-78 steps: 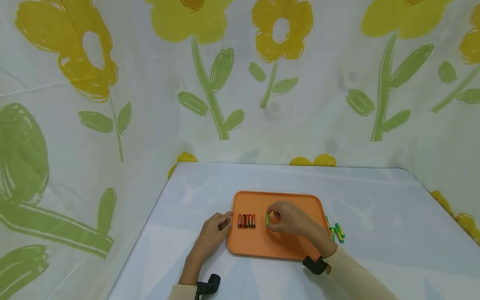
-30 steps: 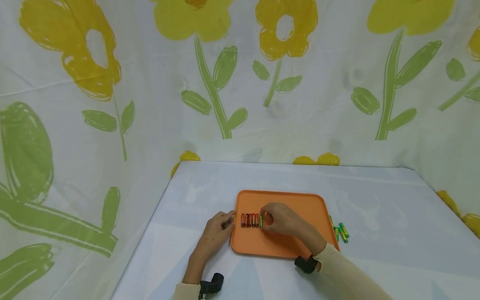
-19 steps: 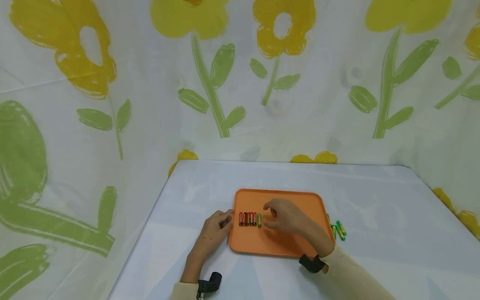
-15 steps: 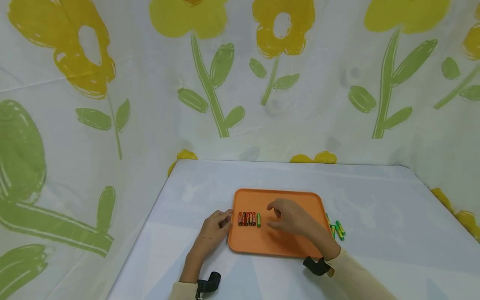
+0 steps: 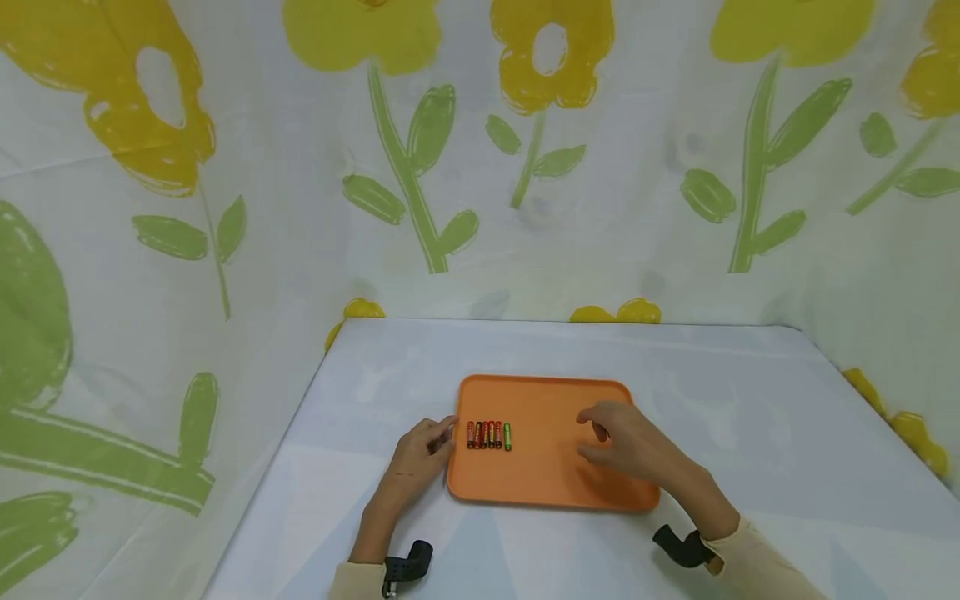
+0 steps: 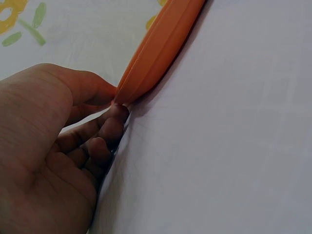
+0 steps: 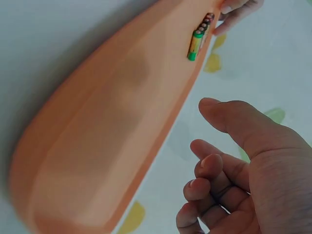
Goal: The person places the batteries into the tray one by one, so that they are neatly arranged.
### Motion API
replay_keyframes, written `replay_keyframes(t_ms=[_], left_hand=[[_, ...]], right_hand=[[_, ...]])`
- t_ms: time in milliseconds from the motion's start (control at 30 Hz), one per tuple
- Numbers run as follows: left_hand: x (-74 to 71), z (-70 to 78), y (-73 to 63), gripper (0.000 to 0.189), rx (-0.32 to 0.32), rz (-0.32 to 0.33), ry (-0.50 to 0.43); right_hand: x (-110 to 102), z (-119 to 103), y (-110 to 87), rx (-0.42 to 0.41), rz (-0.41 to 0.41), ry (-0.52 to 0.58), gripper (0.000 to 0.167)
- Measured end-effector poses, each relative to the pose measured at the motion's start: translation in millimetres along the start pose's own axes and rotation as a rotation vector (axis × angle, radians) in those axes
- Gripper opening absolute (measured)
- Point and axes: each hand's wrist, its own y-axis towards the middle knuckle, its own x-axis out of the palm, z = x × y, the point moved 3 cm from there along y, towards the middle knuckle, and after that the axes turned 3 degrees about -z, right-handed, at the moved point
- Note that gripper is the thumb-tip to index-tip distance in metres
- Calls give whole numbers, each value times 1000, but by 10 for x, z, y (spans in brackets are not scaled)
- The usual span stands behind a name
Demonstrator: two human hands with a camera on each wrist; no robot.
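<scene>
On one tray (image 5: 532, 408) pinched by left hand (image 5: 412, 465), counting five slim red batteries (image 5: 484, 434), one green battery (image 5: 507, 437). Holding right hand (image 5: 628, 440) wide.

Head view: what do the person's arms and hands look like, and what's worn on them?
The left hand and right hand are gloveless. The left sleeve and right sleeve are plain cream. Beside each sleeve's end sits a black band with a stubby, bent black device.

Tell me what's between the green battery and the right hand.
Only a bare stretch of tray lies between the green battery and the right hand; the head view shows it.
</scene>
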Motion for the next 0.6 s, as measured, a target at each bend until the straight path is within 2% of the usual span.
replay_keyframes(t_ms=[433, 600], left_hand=[[25, 2, 0, 39, 23, -5, 20], [14, 6, 3, 39, 28, -3, 30]], right_hand=[[-140, 357, -415, 19, 62, -14, 30], [-186, 469, -536, 72, 47, -15, 30]])
